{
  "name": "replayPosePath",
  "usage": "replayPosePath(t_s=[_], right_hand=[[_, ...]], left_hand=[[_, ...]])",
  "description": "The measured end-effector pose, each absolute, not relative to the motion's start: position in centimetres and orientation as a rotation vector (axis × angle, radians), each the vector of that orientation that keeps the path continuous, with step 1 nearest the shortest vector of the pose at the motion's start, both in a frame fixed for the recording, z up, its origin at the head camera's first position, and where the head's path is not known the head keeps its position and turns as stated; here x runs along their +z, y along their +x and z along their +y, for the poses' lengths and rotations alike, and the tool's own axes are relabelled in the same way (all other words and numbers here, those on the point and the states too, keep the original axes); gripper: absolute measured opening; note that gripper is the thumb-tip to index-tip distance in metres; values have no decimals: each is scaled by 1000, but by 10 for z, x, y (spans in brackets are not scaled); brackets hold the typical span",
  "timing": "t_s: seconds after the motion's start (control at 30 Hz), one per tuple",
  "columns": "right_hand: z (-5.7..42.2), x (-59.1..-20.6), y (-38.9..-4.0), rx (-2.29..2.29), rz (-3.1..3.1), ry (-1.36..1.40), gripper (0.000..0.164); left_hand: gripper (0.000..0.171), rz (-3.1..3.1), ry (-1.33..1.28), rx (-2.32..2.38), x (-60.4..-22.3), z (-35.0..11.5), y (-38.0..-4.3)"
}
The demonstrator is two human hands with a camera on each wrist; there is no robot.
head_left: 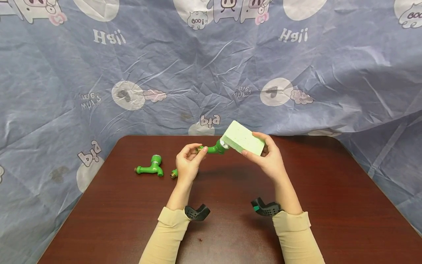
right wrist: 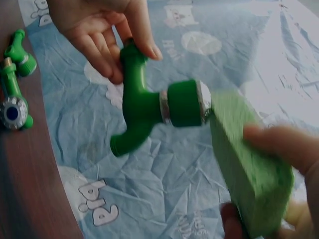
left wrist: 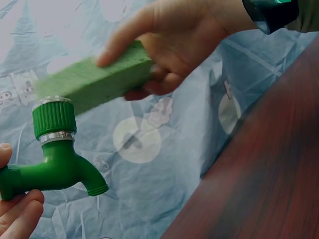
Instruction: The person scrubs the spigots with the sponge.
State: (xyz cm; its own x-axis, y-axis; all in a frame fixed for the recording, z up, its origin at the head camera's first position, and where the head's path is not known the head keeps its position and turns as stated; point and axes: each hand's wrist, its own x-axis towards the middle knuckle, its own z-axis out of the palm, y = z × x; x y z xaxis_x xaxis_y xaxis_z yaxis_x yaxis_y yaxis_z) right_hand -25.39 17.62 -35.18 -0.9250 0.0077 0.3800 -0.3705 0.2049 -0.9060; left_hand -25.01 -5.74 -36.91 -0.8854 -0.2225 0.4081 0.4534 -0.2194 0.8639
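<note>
Above the desk (head_left: 227,238), one green tap (head_left: 215,149) was up in the air, off the top. Left hand (head_left: 187,163) had it by the inlet end (left wrist: 10,180): thumb and fingers pinched, closed down to the pipe. Right hand (head_left: 271,161) gripped the green block (head_left: 244,138) by one end, thumb on one face, fingers on the opposite one, so spread to the block's thickness.

Block's other end met the silver cap (right wrist: 205,99) of the tap's knob (left wrist: 55,119). Block was blurred there in both wrist views; couldn't tell how hard it pressed. Left wrist view had the knob on top and the spout (left wrist: 94,183) curving down.

Two more green taps sat on the desk, left side. Second tap (head_left: 151,169) lay in full view, well apart from the left hand. Third tap (head_left: 174,173) was mostly hidden behind that hand.

Black bands (head_left: 197,212) on both wrists, pale yellow sleeves (head_left: 165,234). Wrinkled blue-grey cloth (head_left: 204,66) with cartoon prints hung behind the desk.
</note>
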Motion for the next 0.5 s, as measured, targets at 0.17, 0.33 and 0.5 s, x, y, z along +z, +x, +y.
replayPosePath(t_s=[0.17, 0.33, 0.5], right_hand=[[182, -351, -256, 1718, -2117, 123, 61], [173, -347, -251, 1832, -2053, 280, 61], [161, -339, -240, 1801, -2120, 383, 62]], left_hand=[[19, -1581, -272, -2155, -367, -59, -249], [19, -1570, -270, -2179, -374, -60, -256], [21, -1567, -256, -2156, -388, -59, -266]])
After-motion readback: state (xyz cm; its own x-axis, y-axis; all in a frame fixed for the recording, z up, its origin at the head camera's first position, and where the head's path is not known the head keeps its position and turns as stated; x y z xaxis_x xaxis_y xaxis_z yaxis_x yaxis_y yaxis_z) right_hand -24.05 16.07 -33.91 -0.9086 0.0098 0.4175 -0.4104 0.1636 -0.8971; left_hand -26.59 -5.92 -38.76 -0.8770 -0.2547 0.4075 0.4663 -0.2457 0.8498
